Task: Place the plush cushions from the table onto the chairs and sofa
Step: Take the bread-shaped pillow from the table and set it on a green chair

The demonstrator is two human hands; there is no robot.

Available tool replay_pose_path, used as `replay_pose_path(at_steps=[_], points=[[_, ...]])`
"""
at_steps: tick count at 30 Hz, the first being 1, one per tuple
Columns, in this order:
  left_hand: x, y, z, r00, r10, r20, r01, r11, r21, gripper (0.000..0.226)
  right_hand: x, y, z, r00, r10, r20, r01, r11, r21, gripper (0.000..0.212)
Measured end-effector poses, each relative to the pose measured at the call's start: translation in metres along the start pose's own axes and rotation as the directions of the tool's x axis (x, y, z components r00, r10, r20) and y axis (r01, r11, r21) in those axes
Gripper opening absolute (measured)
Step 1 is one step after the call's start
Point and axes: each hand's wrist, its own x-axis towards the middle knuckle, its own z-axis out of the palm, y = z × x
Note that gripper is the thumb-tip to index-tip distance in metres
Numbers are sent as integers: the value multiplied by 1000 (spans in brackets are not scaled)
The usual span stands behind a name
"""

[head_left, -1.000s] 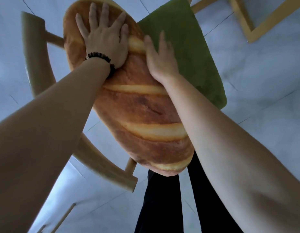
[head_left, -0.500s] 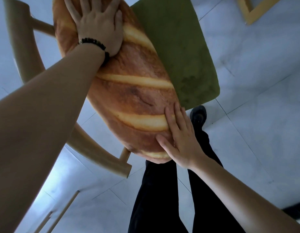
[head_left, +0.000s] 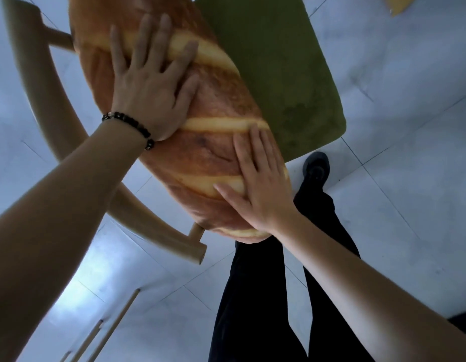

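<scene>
A long plush cushion shaped like a loaf of bread [head_left: 216, 105] lies along the back of a wooden chair with a green seat [head_left: 278, 61]. My left hand [head_left: 150, 84], with a black bead bracelet at the wrist, presses flat on the loaf's upper half with fingers spread. My right hand [head_left: 260, 184] lies flat on the loaf's lower end, fingers straight. Neither hand grips the cushion. The loaf's top end runs out of the picture.
The chair's curved wooden backrest rail [head_left: 51, 131] sweeps down the left to a cut end [head_left: 197, 252]. My black-trousered legs [head_left: 260, 296] and a dark shoe [head_left: 316, 168] stand on pale floor tiles. Thin wooden bars [head_left: 106, 327] show at lower left, another wooden frame [head_left: 401, 6] top right.
My right hand moved from the loaf's upper middle down to its lower end. My left hand slid down a little from the top. The view drew closer to the chair.
</scene>
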Motion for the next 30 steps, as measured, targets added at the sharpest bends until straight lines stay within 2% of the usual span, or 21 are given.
replay_pose_path(at_steps=[5,9,12,16,21,25,27,30], points=[[10,13,-12,999,13,-40,-13,1000,-5,61,-42,22,4,990,113,85,-121,987,103,89],[1,13,-26,967,246,-69,-246,969,0,62,-1,3,-13,991,132,21,-133,979,154,94],[-1,10,-20,909,417,10,-414,900,137,65,46,-21,-22,988,138,-65,-126,980,153,100],[22,-11,-16,879,458,130,-476,856,201,70,64,-35,-14,990,116,-75,-114,993,35,105],[52,-27,-18,924,355,142,-375,915,151,71,20,-18,-3,994,100,-41,-99,994,36,104],[72,-50,-22,990,82,118,-93,991,91,69,-16,-1,-2,998,55,20,-55,998,32,102],[75,-60,-26,994,-34,103,37,999,-24,65,-20,2,-5,998,44,42,-45,999,22,105],[74,-58,-32,987,-127,97,139,981,-134,64,4,-6,-16,991,118,59,-122,990,66,114]])
